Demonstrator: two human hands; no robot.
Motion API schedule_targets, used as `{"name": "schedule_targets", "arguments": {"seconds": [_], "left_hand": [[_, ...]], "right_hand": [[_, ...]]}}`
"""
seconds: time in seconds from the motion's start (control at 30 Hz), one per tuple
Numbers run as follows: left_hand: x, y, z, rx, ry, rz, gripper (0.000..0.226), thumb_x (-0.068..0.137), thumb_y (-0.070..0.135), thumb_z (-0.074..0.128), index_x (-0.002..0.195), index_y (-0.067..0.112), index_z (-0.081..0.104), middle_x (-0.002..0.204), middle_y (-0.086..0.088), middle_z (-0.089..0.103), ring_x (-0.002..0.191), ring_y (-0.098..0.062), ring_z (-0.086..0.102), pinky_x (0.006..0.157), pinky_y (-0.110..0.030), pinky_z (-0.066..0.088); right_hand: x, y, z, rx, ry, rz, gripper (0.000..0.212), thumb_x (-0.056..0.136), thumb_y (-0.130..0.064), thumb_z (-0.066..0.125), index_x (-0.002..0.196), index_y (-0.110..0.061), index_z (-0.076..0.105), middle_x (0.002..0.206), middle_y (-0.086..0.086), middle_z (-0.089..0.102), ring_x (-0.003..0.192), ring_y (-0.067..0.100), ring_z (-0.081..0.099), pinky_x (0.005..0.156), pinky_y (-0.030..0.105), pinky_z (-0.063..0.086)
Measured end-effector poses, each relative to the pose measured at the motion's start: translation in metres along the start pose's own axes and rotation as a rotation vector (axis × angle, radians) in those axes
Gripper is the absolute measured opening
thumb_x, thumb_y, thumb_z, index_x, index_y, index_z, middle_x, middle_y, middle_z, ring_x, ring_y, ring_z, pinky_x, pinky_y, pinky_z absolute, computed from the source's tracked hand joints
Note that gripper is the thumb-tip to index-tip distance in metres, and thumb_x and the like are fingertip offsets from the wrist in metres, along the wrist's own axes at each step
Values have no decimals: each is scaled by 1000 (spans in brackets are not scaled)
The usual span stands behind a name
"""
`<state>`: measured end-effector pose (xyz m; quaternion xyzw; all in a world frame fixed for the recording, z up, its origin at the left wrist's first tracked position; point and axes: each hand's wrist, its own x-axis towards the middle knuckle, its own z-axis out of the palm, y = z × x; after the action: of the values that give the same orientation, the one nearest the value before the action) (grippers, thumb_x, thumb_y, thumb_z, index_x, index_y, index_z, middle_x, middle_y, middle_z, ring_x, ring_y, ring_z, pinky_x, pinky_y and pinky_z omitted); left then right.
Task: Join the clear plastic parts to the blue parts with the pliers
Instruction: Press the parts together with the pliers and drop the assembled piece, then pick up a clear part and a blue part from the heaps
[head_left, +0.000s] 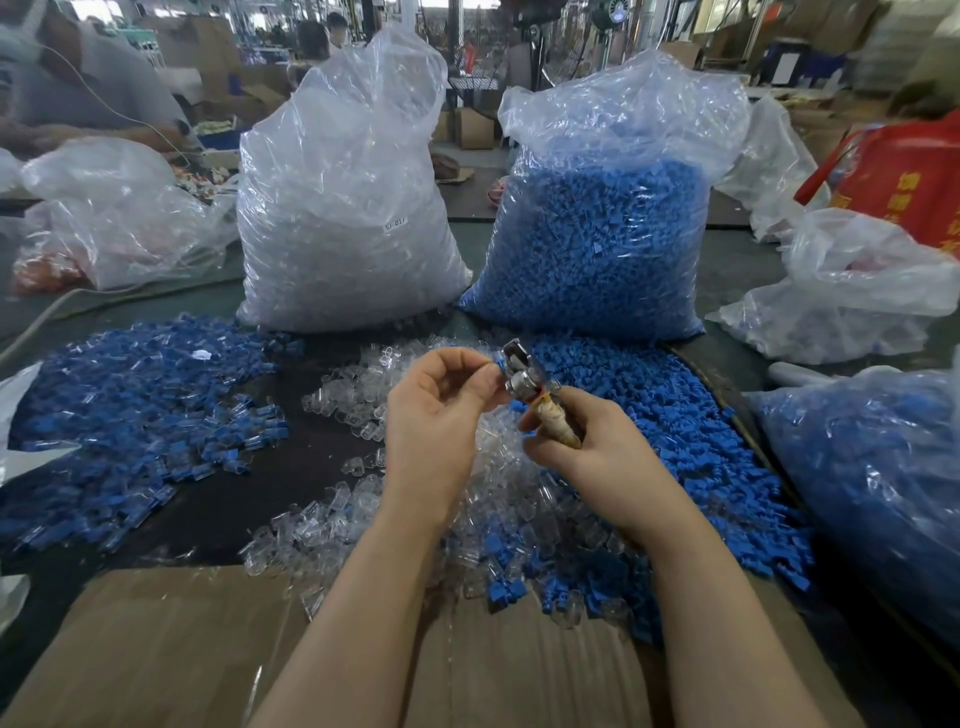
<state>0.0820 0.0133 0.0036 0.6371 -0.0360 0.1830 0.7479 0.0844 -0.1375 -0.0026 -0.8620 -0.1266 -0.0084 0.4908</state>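
Note:
My right hand (587, 436) grips the tape-wrapped handles of the pliers (524, 376), whose metal jaws point up and left. My left hand (441, 405) pinches a small blue part (500, 361) at those jaws; a clear piece on it is hard to make out. Loose clear plastic parts (353, 410) lie heaped on the table under my hands. Loose blue parts (660, 415) are piled to the right. A spread of joined blue-and-clear pieces (140, 405) covers the table on the left.
Two tall plastic sacks stand behind: clear parts (348, 208) left, blue parts (602, 239) right. Another bag of blue parts (872, 493) sits at the right edge. Flat cardboard (171, 649) lies at the near edge. A person (78, 78) works at the far left.

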Motion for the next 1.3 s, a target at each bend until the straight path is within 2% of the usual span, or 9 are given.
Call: {"name": "schedule_targets", "arguments": {"seconds": [0.17, 0.37, 0.53, 0.73, 0.83, 0.93, 1.13, 1.2, 1.3], "left_hand": [[1, 1, -1, 2, -23, 2, 13, 89, -2, 64, 86, 10, 65, 72, 6, 71, 70, -6, 68, 68, -16, 53], [1, 4, -1, -3, -17, -20, 12, 90, -2, 63, 86, 9, 65, 71, 7, 70, 70, -6, 67, 68, -16, 53], [2, 6, -4, -42, 16, -140, 7, 88, 0, 66, 87, 6, 68, 72, 2, 73, 69, -9, 70, 67, -18, 55], [20, 8, -51, -298, 406, -425, 7, 86, 4, 68, 93, 7, 68, 76, -3, 76, 69, -11, 73, 63, -19, 58], [29, 8, -84, -415, 619, -487, 5, 91, 4, 64, 89, 8, 66, 69, -2, 75, 63, -7, 72, 72, -22, 60], [32, 5, -114, -515, 757, -540, 4, 96, 4, 59, 98, 6, 62, 87, -6, 73, 69, -9, 73, 71, -22, 60], [26, 2, -143, -745, 905, -498, 36, 100, -3, 46, 136, -3, 47, 112, -15, 65, 92, -19, 69, 66, -23, 59], [27, 4, -142, -699, 913, -493, 34, 100, -2, 48, 134, -3, 49, 121, -15, 62, 102, -20, 68, 77, -25, 60], [29, 8, -133, -327, 810, -532, 15, 95, 3, 58, 110, 7, 59, 106, -9, 68, 91, -14, 69, 79, -26, 59]], "right_hand": [[1, 6, 2, -31, -4, -3, 17, 81, -8, 60, 82, -25, 62, 58, -15, 54, 52, 9, 44, 55, 32, 39], [1, 6, 6, -66, 22, -28, 12, 72, -19, 52, 79, -24, 60, 60, -19, 54, 50, 6, 41, 54, 29, 35], [3, 6, 6, -108, 29, -9, 11, 75, -20, 52, 81, -26, 59, 62, -13, 57, 57, 12, 49, 57, 36, 43], [6, 19, -1, -400, 97, 114, 6, 93, -31, 50, 89, -30, 47, 78, -7, 59, 70, 16, 54, 57, 34, 39], [7, 24, -3, -555, 96, 186, 7, 95, -34, 49, 94, -31, 43, 87, -5, 60, 79, 22, 55, 69, 38, 45], [5, 27, -4, -682, 123, 227, 8, 94, -33, 47, 101, -30, 44, 91, 0, 60, 85, 29, 54, 75, 39, 45], [2, 26, 0, -765, 161, 337, 10, 92, -28, 51, 87, -24, 44, 71, -6, 46, 59, 14, 41, 54, 32, 31], [2, 26, 2, -777, 159, 368, 11, 90, -27, 54, 87, -21, 45, 72, -4, 46, 59, 15, 42, 51, 31, 31], [4, 27, 3, -802, 160, 388, 13, 90, -28, 56, 87, -19, 46, 72, -4, 47, 58, 13, 41, 47, 29, 27]]}}
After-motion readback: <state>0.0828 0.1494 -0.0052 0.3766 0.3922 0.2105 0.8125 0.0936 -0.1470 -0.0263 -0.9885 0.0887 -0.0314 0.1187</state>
